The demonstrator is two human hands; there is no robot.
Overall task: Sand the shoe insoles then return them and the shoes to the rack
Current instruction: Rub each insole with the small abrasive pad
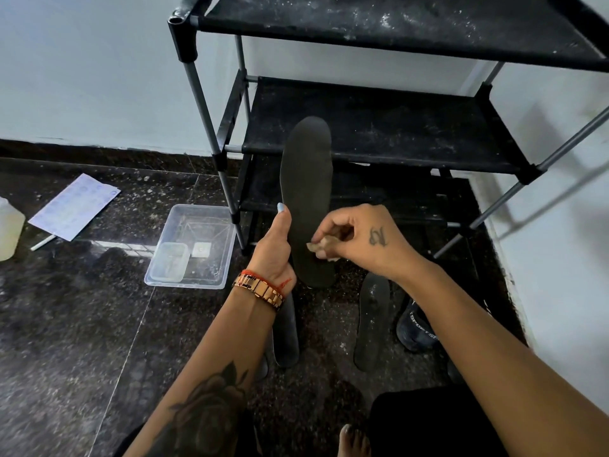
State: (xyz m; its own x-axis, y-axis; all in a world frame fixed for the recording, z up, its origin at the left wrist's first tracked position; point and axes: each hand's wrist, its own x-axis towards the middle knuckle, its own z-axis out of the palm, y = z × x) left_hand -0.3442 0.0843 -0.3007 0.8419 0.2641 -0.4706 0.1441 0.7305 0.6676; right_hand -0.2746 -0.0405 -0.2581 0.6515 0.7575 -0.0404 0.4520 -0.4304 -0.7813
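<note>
Your left hand [275, 249] grips the flat black foam insole [306, 179] by its lower edge, long axis upright, toe pointing up before the black fabric shoe rack [379, 133]. Your right hand [359, 239] pinches a small tan sandpaper scrap [321, 247] against its dull, dusty face.

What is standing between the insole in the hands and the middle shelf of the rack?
Nothing visible. The left hand grips the insole upright in front of the rack, while the right hand pinches sandpaper against it. The middle shelf behind it looks bare, only dusty.
</note>
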